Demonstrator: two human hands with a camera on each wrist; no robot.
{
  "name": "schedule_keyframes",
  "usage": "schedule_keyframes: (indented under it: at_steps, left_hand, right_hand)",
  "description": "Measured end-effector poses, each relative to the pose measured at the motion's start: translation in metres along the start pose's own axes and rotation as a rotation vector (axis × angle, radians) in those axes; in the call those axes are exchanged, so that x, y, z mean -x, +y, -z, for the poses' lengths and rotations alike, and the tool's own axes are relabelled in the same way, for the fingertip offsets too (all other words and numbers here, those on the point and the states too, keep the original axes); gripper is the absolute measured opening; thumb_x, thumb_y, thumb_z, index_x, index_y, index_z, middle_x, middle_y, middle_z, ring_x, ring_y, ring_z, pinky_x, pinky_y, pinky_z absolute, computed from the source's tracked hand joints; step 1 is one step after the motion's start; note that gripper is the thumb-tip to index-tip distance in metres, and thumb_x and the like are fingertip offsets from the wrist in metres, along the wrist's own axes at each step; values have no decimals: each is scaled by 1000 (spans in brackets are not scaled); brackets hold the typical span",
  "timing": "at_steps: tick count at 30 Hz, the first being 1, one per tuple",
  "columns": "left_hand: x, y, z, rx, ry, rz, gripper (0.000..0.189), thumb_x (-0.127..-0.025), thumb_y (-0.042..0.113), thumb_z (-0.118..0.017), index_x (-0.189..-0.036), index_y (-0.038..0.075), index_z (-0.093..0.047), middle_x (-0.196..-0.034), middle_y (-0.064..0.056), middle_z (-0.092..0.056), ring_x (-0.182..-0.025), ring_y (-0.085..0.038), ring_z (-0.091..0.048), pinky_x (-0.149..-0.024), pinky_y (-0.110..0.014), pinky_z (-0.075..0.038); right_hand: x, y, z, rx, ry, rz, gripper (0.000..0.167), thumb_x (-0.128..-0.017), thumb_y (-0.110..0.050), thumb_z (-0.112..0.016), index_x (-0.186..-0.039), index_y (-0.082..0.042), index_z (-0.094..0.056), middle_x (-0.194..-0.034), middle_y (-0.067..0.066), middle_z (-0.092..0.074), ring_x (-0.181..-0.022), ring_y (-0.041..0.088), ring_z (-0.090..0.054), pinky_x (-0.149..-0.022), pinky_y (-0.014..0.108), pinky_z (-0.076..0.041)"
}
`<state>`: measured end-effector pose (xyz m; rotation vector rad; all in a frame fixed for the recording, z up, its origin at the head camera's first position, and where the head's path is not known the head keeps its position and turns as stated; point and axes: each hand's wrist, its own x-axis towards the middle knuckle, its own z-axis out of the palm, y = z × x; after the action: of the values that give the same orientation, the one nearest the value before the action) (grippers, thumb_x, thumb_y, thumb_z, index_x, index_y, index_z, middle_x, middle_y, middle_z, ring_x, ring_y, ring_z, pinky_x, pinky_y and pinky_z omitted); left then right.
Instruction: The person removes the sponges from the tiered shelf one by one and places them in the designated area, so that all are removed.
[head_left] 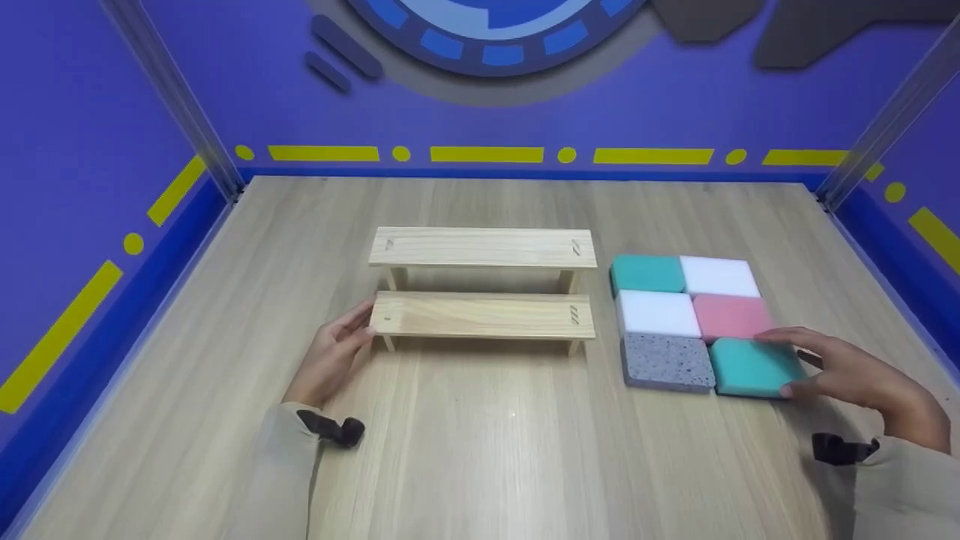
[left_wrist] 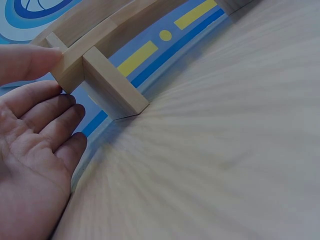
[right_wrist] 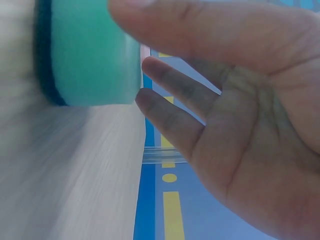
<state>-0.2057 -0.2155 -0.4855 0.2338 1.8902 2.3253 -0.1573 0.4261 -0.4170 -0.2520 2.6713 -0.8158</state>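
My left hand (head_left: pixel 328 358) is at the left end of the front wooden stand (head_left: pixel 484 316), a low bench-like plank on short legs. In the left wrist view, the thumb (left_wrist: pixel 35 62) lies on the plank's corner and the index fingertip is against it from the other side, pinching it. My right hand (head_left: pixel 851 373) holds the near-right sponge (head_left: pixel 754 367), green with a dark underside, between thumb and fingers at its right part. That sponge lies in a block with a grey pitted one (head_left: pixel 667 362), a pink one (head_left: pixel 731 316) and several others.
Behind the front stand is a second wooden stand (head_left: pixel 484 247), parallel to it. White sponges (head_left: pixel 658 313) and another green sponge (head_left: pixel 647 273) make up the rest of the block. Blue panels (head_left: pixel 480 120) with yellow marks wall the wooden table (head_left: pixel 465 450) at the back and sides.
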Motion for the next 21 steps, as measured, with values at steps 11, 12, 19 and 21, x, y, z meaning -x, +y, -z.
schedule_keyframes:
  at_steps: [11, 12, 19, 21]
  left_hand:
    - [0, 0, 0, 1, -1, -16, 56, -95, -6, -47, -146, -9, -27, -156, -21, -25, -146, -29, -22, -107, -14, -38]
    - [0, -1, 0, 9, -2, -18, 56, -95, -6, -47, -146, -9, -27, -156, -21, -24, -146, -29, -21, -106, -14, -38]
    - [0, 0, 0, 24, -1, -10, 56, -95, -6, -47, -146, -10, -26, -157, -22, -23, -146, -29, -21, -107, -14, -38]
    - [0, 0, 0, 18, 1, -9, 56, -95, -6, -47, -147, -9, -26, -157, -21, -24, -146, -28, -22, -108, -14, -37]
  right_hand:
    - [0, -2, 0, -38, 14, 3, 72, -77, -6, -73, -140, 6, -41, -146, 38, -27, -131, 59, -21, -101, 76, -23]
    - [-1, -2, -1, -41, 18, 6, 71, -77, -7, -74, -139, 7, -41, -145, 38, -28, -131, 60, -21, -101, 76, -24]
    - [0, -5, 0, -17, 80, 24, 61, -85, -19, -71, -136, 4, -47, -141, 35, -40, -129, 55, -28, -99, 76, -27]
    - [0, -5, 0, 7, 117, 31, 57, -88, -23, -69, -135, 3, -49, -139, 32, -45, -128, 50, -32, -99, 73, -29]
